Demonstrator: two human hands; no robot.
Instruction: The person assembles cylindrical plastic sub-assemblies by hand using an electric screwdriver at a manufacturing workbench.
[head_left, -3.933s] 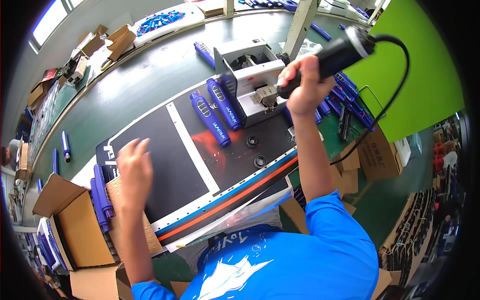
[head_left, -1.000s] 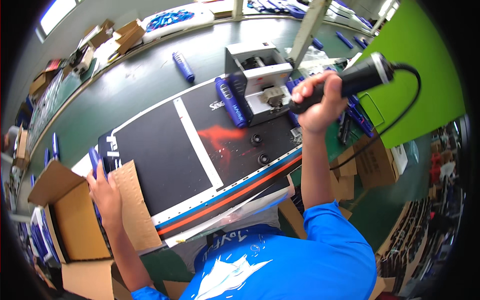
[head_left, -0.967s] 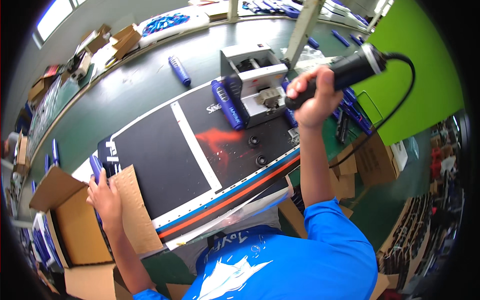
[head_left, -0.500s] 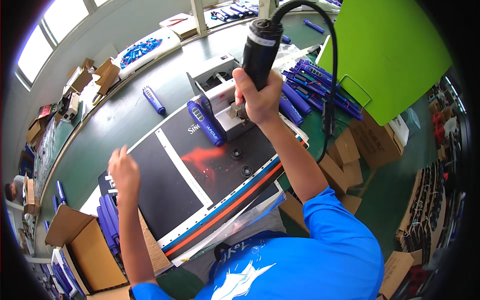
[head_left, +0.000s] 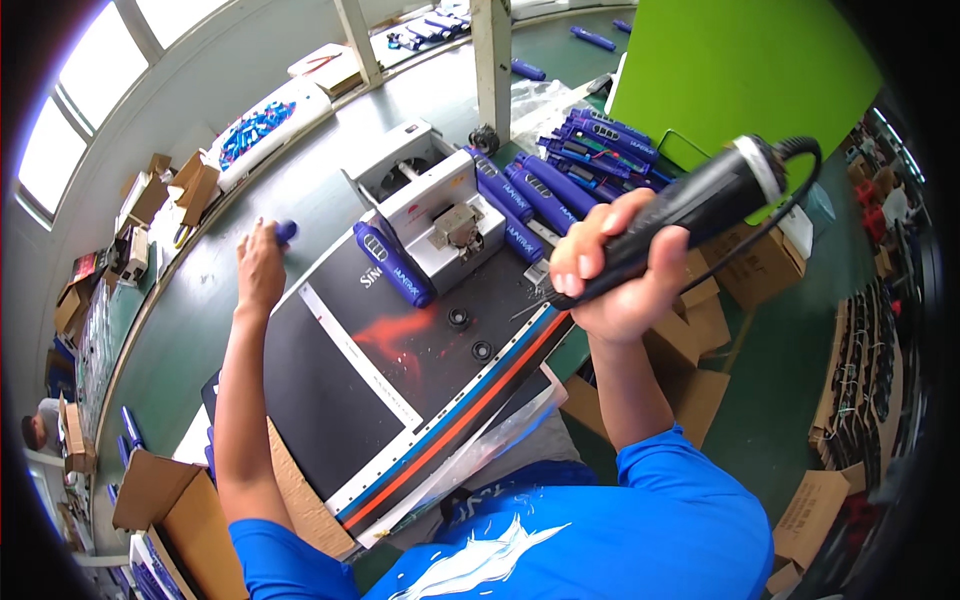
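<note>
My right hand (head_left: 625,270) is wrapped around a black corded electric screwdriver (head_left: 690,215), tilted with its thin bit pointing down-left over the mat's right edge. At the far left, my left hand (head_left: 262,265) closes over a purple handle-shaped housing (head_left: 286,231); only one rounded end shows past the fingers. Between the hands stands a pale metal fixture (head_left: 425,210) with a small metal clamp block (head_left: 457,229) on its front. Another purple housing (head_left: 392,262) leans against its left side. Two black rings, a farther ring (head_left: 458,317) and a nearer ring (head_left: 482,350), lie on the dark mat (head_left: 300,400).
Several purple housings (head_left: 550,190) lie right of the fixture, near a pile of purple parts (head_left: 600,140). A green panel (head_left: 745,80) rises at the right rear. Cardboard boxes (head_left: 165,500) stand at lower left and right. Small blue parts fill a white tray (head_left: 265,125).
My right hand has swung the screwdriver down and right, away from the fixture. My left hand has reached forward from the mat's left edge to the purple housing on the table and closed over it.
</note>
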